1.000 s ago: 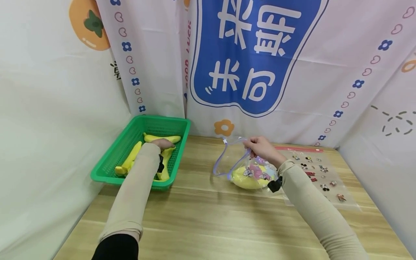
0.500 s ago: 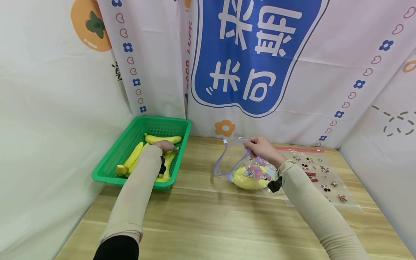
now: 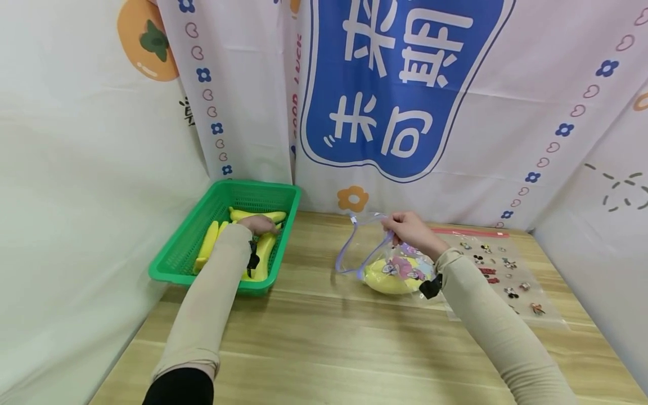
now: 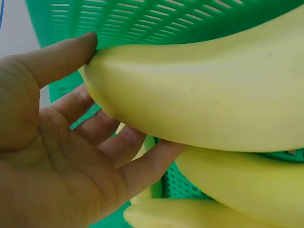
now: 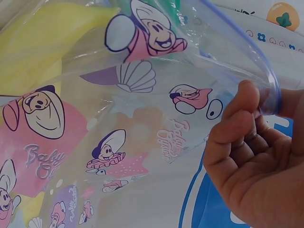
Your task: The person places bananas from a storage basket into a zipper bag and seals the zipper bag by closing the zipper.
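Observation:
In the head view my left hand [image 3: 259,224] reaches into a green basket [image 3: 172,239]. The left wrist view shows its thumb and fingers holding the end of a yellow banana [image 4: 199,95], thumb on top and fingers beneath. More bananas lie below it. My right hand [image 3: 412,230] pinches the purple-edged rim of a clear printed zip bag [image 5: 142,118], whose mouth gapes toward the basket. Inside the bag, on the table, rests a yellow banana-like thing [image 3: 385,281], partly covered by the cartoon print.
A flat clear bag [image 3: 526,270] with a red zip strip and several small charms lies on the wooden table [image 3: 329,349] at right, partly behind the right sleeve. Printed white cloth [image 3: 253,112] hangs behind and along both sides.
The bananas in the basket have shifted slightly around my left hand. My right hand keeps its pinch on the bag rim. The head view has turned a little to the left.

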Available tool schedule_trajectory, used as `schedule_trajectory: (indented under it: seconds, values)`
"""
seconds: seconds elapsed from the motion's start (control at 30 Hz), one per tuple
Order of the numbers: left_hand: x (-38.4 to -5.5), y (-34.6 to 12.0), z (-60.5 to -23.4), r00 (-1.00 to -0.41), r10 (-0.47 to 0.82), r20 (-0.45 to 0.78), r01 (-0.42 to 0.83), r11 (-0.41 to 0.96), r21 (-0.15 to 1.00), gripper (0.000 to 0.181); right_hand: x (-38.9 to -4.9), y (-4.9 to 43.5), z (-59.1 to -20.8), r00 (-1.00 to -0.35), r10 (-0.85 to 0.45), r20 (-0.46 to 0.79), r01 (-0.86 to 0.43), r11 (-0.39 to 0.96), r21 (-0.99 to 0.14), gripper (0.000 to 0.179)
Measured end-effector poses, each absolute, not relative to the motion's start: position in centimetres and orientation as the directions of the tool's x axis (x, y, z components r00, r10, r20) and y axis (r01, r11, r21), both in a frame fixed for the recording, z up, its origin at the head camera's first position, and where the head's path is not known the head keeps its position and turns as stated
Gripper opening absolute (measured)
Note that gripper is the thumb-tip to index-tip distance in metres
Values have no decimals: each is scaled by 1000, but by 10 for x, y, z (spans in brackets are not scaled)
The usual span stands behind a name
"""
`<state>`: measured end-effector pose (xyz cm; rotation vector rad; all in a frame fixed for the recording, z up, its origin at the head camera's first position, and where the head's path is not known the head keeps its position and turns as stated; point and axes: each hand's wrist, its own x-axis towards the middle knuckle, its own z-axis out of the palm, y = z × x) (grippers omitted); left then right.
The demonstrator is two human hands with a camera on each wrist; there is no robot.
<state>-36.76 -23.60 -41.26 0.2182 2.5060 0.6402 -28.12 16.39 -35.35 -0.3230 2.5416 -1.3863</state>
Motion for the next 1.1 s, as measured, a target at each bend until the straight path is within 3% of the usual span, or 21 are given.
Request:
schedule_trajectory:
  seconds: [0.13, 0.3, 0.57, 0.8, 1.1]
  values:
    - [-363, -239, -408, -844, 239, -479, -92, 817, 570, 57, -283, 164, -354, -949, -304, -89, -90, 528, -844, 36]
    - [-357, -245, -403, -847, 240, -474, -191, 694, 694, 55, -282, 164, -354, -949, -305, -85, -95, 531, -842, 37]
    - [-353, -255, -399, -867, 270, -419, -181, 612, 770, 56, -280, 163, -354, -952, -296, -79, -95, 529, -843, 33]
    - [-354, -262, -399, -902, 252, -350, -180, 517, 837, 45, -279, 162, -353, -950, -303, -73, -103, 526, -844, 37]
    - [-350, -275, -394, -936, 222, -273, -169, 397, 902, 58, -279, 161, -354, -955, -290, -62, -107, 533, -839, 32]
